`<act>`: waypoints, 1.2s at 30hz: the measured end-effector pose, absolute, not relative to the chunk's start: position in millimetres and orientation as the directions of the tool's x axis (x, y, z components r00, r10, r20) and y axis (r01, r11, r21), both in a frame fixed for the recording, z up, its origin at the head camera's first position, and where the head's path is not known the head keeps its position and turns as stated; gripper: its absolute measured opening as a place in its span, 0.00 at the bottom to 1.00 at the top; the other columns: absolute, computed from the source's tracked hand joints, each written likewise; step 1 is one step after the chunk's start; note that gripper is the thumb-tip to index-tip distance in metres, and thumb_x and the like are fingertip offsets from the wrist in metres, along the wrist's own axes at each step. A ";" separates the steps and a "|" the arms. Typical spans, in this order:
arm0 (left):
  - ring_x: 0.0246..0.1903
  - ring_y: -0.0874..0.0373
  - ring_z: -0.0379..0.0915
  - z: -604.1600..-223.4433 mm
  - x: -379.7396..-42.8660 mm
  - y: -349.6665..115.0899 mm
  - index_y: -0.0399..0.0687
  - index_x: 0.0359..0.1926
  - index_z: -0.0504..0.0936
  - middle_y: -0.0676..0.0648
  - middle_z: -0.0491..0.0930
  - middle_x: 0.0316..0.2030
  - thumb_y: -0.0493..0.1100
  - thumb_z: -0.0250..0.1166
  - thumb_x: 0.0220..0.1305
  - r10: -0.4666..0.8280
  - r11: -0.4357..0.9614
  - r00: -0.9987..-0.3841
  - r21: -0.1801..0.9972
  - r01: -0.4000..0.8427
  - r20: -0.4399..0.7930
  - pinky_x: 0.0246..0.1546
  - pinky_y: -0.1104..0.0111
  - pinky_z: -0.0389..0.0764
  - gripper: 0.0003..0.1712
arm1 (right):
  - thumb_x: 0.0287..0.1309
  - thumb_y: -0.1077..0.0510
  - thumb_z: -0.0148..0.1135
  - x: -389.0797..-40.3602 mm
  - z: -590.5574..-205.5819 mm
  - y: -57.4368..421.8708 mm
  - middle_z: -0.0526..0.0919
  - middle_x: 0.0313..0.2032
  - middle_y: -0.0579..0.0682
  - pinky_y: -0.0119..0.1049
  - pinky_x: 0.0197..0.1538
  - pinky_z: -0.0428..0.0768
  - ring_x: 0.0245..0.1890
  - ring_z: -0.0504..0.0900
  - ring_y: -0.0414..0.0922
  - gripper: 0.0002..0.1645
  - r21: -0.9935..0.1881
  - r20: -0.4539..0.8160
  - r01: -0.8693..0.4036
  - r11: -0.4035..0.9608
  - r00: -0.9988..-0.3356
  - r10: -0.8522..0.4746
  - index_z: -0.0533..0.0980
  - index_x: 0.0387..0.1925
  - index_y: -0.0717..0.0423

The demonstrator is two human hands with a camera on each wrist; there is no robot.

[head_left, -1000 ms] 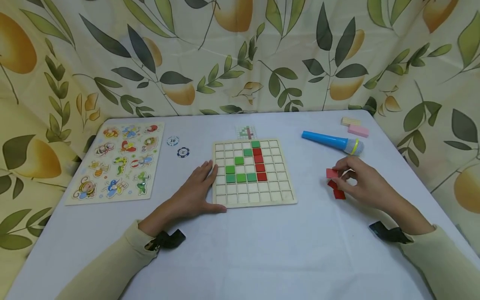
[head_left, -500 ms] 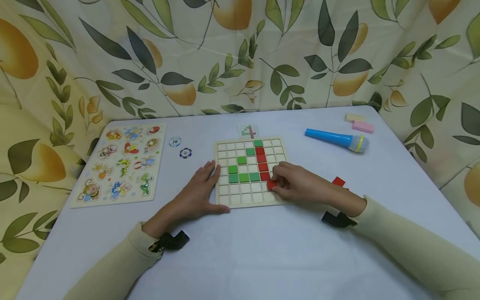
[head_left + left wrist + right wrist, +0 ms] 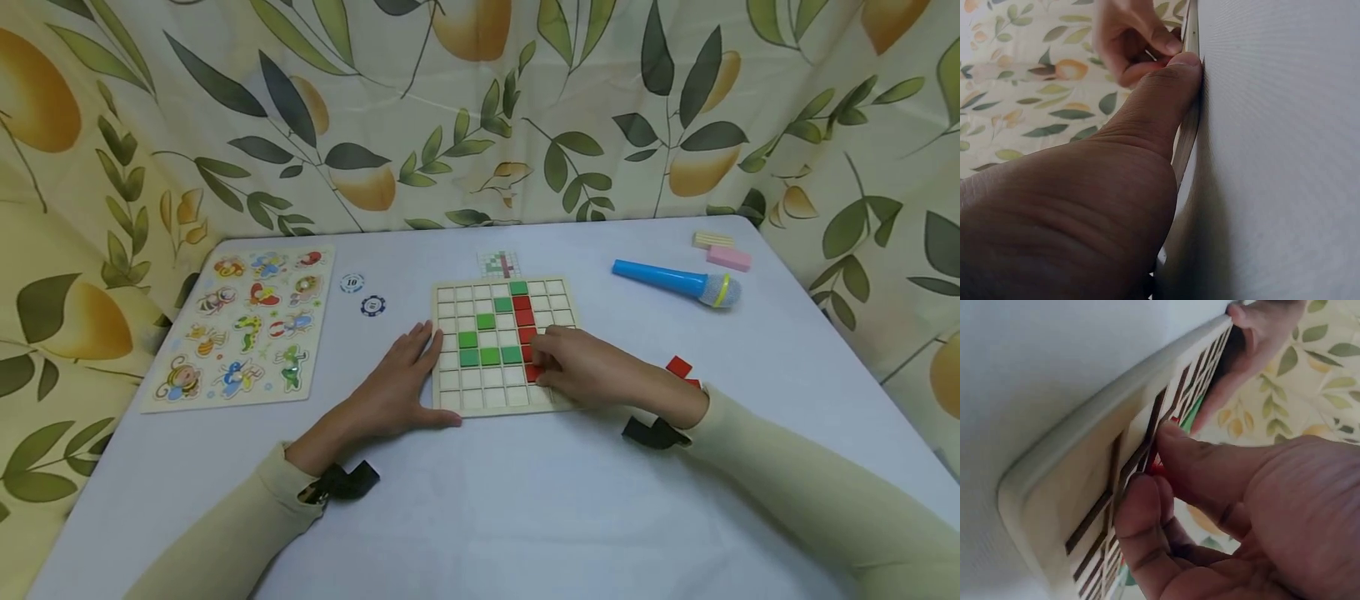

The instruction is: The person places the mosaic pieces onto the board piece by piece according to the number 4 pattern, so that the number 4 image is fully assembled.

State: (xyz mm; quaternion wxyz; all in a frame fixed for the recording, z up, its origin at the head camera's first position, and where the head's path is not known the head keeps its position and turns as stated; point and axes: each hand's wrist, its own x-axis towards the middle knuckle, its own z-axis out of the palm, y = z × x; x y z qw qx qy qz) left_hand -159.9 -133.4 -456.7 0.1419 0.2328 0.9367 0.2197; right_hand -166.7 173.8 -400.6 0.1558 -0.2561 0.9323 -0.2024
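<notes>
A wooden grid board [image 3: 492, 395] lies on the white table. Several green tiles [image 3: 490, 357] and a column of red tiles [image 3: 523, 317] fill some of its squares. My left hand [image 3: 397, 383] rests along the board's left side, fingers extended and thumb at the near left corner. With thumb and fingertips, my right hand [image 3: 588, 367] pinches a red tile [image 3: 532, 373] at the lower end of the red column. In the right wrist view a sliver of red tile [image 3: 1159, 467] shows between thumb and fingers; whether it lies fully in its square is hidden.
Loose red tiles [image 3: 678, 366] lie by the right forearm, partly covered. Behind the board is a small pattern card [image 3: 498, 264]. A toy microphone [image 3: 671, 282], a pink block [image 3: 729, 257] and a pale block [image 3: 712, 240] stand right; two round chips [image 3: 373, 306] and an insect puzzle [image 3: 240, 329] lie left.
My right hand has picked up a red tile from the loose pile on the right and carried it left onto the board, below the red column. The left hand has stayed in place.
</notes>
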 end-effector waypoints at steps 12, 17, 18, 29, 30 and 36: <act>0.88 0.42 0.30 -456.9 -160.0 -130.1 0.44 0.87 0.45 0.40 0.36 0.88 0.73 0.78 0.53 0.516 0.786 -0.844 0.473 0.398 -0.148 0.86 0.43 0.50 0.77 | 0.70 0.60 0.69 -157.0 -415.1 173.8 0.82 0.37 0.48 0.37 0.42 0.82 0.39 0.79 0.45 0.10 -0.426 -0.201 -0.378 0.822 -0.846 -0.494 0.74 0.45 0.50; 0.88 0.41 0.31 -456.5 -158.2 -134.2 0.44 0.86 0.46 0.40 0.37 0.88 0.73 0.79 0.52 0.498 0.796 -0.855 0.469 0.384 -0.146 0.86 0.43 0.50 0.77 | 0.75 0.57 0.65 -148.5 -407.7 182.4 0.81 0.43 0.48 0.36 0.45 0.83 0.43 0.78 0.43 0.21 -0.474 -0.158 -0.383 0.793 -0.849 -0.505 0.71 0.64 0.54; 0.88 0.41 0.31 -456.6 -158.0 -133.8 0.44 0.86 0.45 0.40 0.37 0.88 0.73 0.79 0.52 0.495 0.797 -0.856 0.470 0.379 -0.149 0.86 0.43 0.49 0.77 | 0.75 0.57 0.64 -146.3 -404.0 188.8 0.81 0.43 0.47 0.35 0.44 0.83 0.42 0.78 0.43 0.22 -0.485 -0.134 -0.387 0.784 -0.853 -0.504 0.71 0.65 0.55; 0.88 0.40 0.31 -451.1 -159.0 -134.6 0.43 0.86 0.45 0.40 0.37 0.88 0.73 0.79 0.51 0.487 0.809 -0.862 0.443 0.386 -0.138 0.85 0.42 0.50 0.77 | 0.75 0.64 0.62 -126.5 -397.0 321.1 0.88 0.48 0.52 0.20 0.46 0.80 0.44 0.83 0.44 0.16 -0.546 0.115 -0.315 0.776 -0.946 -0.303 0.79 0.60 0.52; 0.88 0.39 0.32 -450.8 -158.5 -135.0 0.42 0.86 0.46 0.39 0.38 0.88 0.73 0.79 0.51 0.489 0.808 -0.861 0.443 0.389 -0.136 0.85 0.41 0.50 0.77 | 0.75 0.64 0.62 -126.0 -400.6 330.3 0.87 0.50 0.51 0.18 0.46 0.79 0.45 0.82 0.42 0.17 -0.545 0.098 -0.287 0.788 -0.955 -0.281 0.79 0.61 0.51; 0.87 0.38 0.31 -452.2 -156.3 -131.9 0.43 0.87 0.45 0.39 0.36 0.88 0.73 0.79 0.52 0.506 0.794 -0.850 0.465 0.392 -0.148 0.85 0.40 0.51 0.78 | 0.71 0.69 0.63 -124.0 -418.9 365.6 0.82 0.55 0.48 0.14 0.50 0.74 0.48 0.74 0.32 0.25 -0.520 0.022 -0.256 0.815 -0.958 -0.288 0.79 0.64 0.48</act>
